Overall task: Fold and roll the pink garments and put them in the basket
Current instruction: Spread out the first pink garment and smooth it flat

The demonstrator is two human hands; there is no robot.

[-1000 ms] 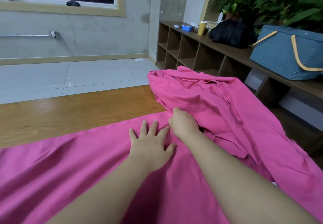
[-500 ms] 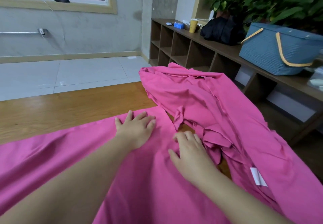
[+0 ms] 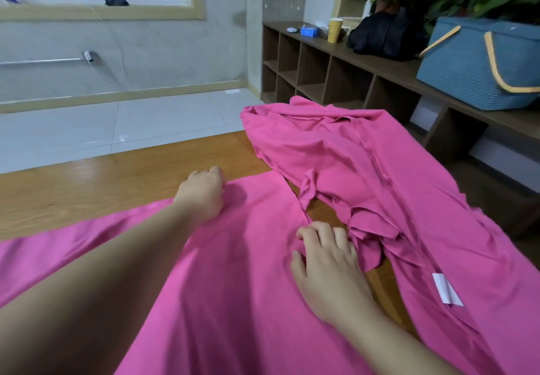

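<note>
Plain pink garments (image 3: 336, 170) lie on a brown wood-grain table (image 3: 87, 190); behind it, a blue woven basket (image 3: 473, 73) with yellow handles, and a yellow cup (image 3: 334, 30).

matt pink cloth garment (image 3: 233, 257), glossy wood table (image 3: 87, 193)

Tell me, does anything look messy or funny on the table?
Yes. The second pink garment lies crumpled in a heap at the table's far right, bunched into folds, with its white label showing and one side hanging over the edge. The flat pink garment under both hands looks smooth. Nothing looks spilled or torn.
</note>
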